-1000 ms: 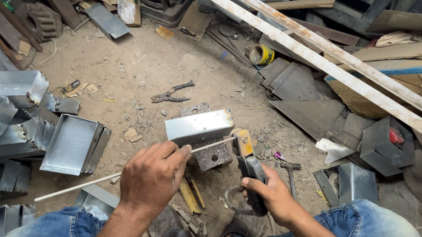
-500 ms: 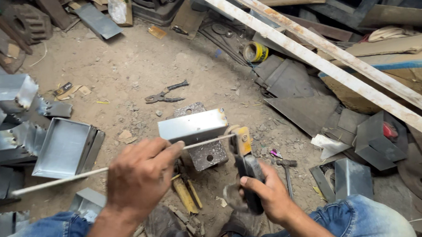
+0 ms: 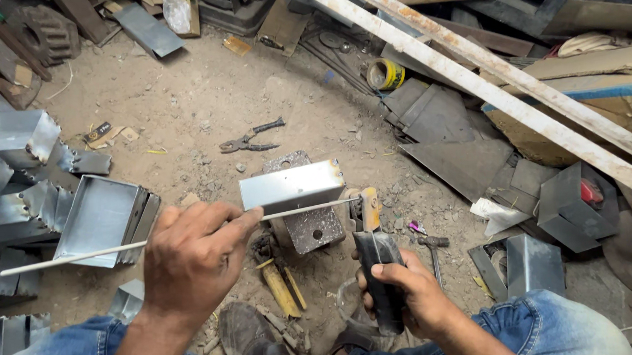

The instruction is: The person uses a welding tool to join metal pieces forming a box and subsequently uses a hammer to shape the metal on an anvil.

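Crouching over a dirt floor [image 3: 206, 104] strewn with scrap, a worker is seen from above, knees in blue denim at 6 o'clock. A thin white rod [image 3: 85, 255] is pinched in the left hand [image 3: 192, 264], fingers clenched around it, its far end brought toward the yellow-jawed electrode holder [image 3: 377, 267], which is gripped firmly by the right hand [image 3: 413, 294]. Just beyond the rod, toward 12 o'clock, a folded sheet-metal box [image 3: 293, 186] is propped on a drilled steel plate [image 3: 311, 224].

Several risks can be judged from this. Both hands are bare, so burns or a shock could be suffered if the holder is live. The long rod could be bent or could slip from the jaw if it is seated crookedly. The box, only resting on its support, could be knocked off by the rod's tip. Pliers [image 3: 250, 139] and a small hammer [image 3: 433, 254] lie within reach, near 12 and 3 o'clock.
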